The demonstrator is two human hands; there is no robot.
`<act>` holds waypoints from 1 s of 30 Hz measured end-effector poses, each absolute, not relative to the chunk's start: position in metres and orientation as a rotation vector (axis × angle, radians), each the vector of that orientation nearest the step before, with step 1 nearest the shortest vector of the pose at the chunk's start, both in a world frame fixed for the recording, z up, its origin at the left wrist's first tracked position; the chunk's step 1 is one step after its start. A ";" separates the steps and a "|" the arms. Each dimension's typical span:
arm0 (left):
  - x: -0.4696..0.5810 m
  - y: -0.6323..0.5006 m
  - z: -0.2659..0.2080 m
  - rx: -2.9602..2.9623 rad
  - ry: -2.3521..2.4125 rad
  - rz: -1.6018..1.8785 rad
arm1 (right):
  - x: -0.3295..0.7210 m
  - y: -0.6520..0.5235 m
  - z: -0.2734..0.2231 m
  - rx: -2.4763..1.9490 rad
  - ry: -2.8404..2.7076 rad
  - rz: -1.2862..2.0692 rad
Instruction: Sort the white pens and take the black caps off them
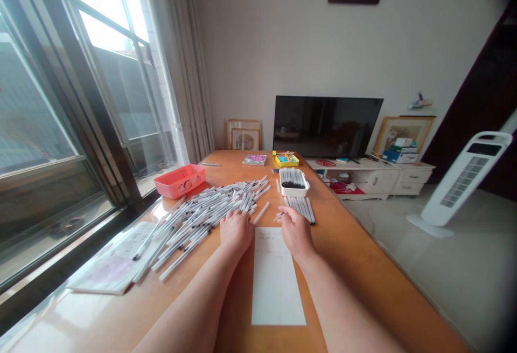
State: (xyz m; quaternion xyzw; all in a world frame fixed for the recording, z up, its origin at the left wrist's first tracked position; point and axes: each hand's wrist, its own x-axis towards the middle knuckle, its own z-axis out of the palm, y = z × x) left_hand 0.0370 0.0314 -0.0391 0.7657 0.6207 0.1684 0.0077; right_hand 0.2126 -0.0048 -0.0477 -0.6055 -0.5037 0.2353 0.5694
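Observation:
A large loose pile of white pens with black ends [214, 207] spreads over the table's left half. My left hand [237, 230] rests at the pile's right edge with its fingers curled down; what they hold, if anything, is hidden. My right hand [297, 232] is closed in a pinch, and the thin, dark end of what looks like a pen pokes out on its left side. Just beyond it lies a neat row of pens [301, 208]. Between my forearms is a white sheet of paper [277, 283] with faint writing at its top.
A white box [299, 192] packed with pens stands beyond the row. At the left are a red plastic bin [177, 182] and a notebook [109, 267] partly under pens. A yellow box [286, 159] and a booklet [254, 160] lie at the far end.

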 end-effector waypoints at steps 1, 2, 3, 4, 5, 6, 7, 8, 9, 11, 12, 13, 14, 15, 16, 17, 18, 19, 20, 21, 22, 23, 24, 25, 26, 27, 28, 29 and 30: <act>0.038 0.031 -0.040 2.396 1.943 0.547 | 0.213 -0.004 -0.049 -1.405 -1.158 0.581; 0.039 0.030 -0.040 2.405 1.934 0.568 | 0.213 -0.003 -0.050 -1.391 -1.135 0.602; 0.040 0.030 -0.041 2.420 1.912 0.582 | 0.214 -0.002 -0.051 -1.382 -1.120 0.611; 0.041 0.029 -0.041 2.439 1.882 0.585 | 0.214 -0.001 -0.053 -1.380 -1.115 0.607; 0.042 0.028 -0.042 2.458 1.848 0.576 | 0.214 0.000 -0.055 -1.386 -1.117 0.593; 0.043 0.028 -0.043 2.474 1.819 0.558 | 0.214 0.002 -0.058 -1.401 -1.120 0.574; 0.043 0.027 -0.043 2.485 1.799 0.538 | 0.214 0.003 -0.061 -1.418 -1.120 0.562; 0.044 0.027 -0.044 2.491 1.788 0.521 | 0.214 0.005 -0.064 -1.431 -1.114 0.560; 0.044 0.026 -0.044 2.494 1.786 0.511 | 0.214 0.007 -0.067 -1.438 -1.095 0.576; 0.045 0.026 -0.045 2.500 1.792 0.510 | 0.213 0.011 -0.073 -1.422 -1.033 0.654; 0.045 0.026 -0.045 2.504 1.800 0.514 | 0.212 0.012 -0.074 -1.408 -0.991 0.703; 0.046 0.026 -0.044 2.509 1.807 0.515 | 0.211 0.013 -0.075 -1.391 -0.944 0.744; 0.047 0.026 -0.043 2.516 1.815 0.509 | 0.211 0.014 -0.075 -1.371 -0.895 0.777; 0.048 0.027 -0.042 2.524 1.821 0.497 | 0.210 0.014 -0.074 -1.353 -0.847 0.802; 0.050 0.028 -0.040 2.527 1.828 0.478 | 0.210 0.014 -0.072 -1.334 -0.804 0.819; 0.052 0.029 -0.038 2.525 1.836 0.453 | 0.210 0.014 -0.070 -1.314 -0.771 0.832; 0.054 0.030 -0.036 2.520 1.845 0.426 | 0.209 0.013 -0.068 -1.294 -0.745 0.843; 0.056 0.031 -0.033 2.511 1.856 0.401 | 0.209 0.013 -0.067 -1.272 -0.726 0.855; 0.059 0.032 -0.030 2.500 1.868 0.381 | 0.209 0.012 -0.065 -1.251 -0.710 0.864; 0.062 0.033 -0.028 2.487 1.880 0.366 | 0.210 0.012 -0.064 -1.232 -0.690 0.872; 0.066 0.034 -0.027 2.477 1.885 0.359 | 0.210 0.012 -0.064 -1.216 -0.665 0.882; 0.069 0.035 -0.026 2.475 1.874 0.363 | 0.210 0.012 -0.063 -1.202 -0.636 0.898; 0.073 0.036 -0.026 2.480 1.846 0.376 | 0.210 0.013 -0.063 -1.188 -0.606 0.918; 0.076 0.037 -0.027 2.488 1.806 0.395 | 0.210 0.013 -0.063 -1.174 -0.579 0.941; 0.079 0.038 -0.029 2.496 1.765 0.420 | 0.210 0.013 -0.063 -1.158 -0.557 0.963; 0.082 0.039 -0.031 2.500 1.730 0.450 | 0.210 0.014 -0.063 -1.139 -0.543 0.984; 0.084 0.041 -0.035 2.494 1.713 0.480 | 0.211 0.014 -0.062 -1.121 -0.534 0.997; 0.086 0.043 -0.038 2.478 1.713 0.516 | 0.212 0.014 -0.061 -1.105 -0.530 1.003; 0.086 0.045 -0.042 2.451 1.721 0.556 | 0.213 0.013 -0.060 -1.093 -0.529 1.005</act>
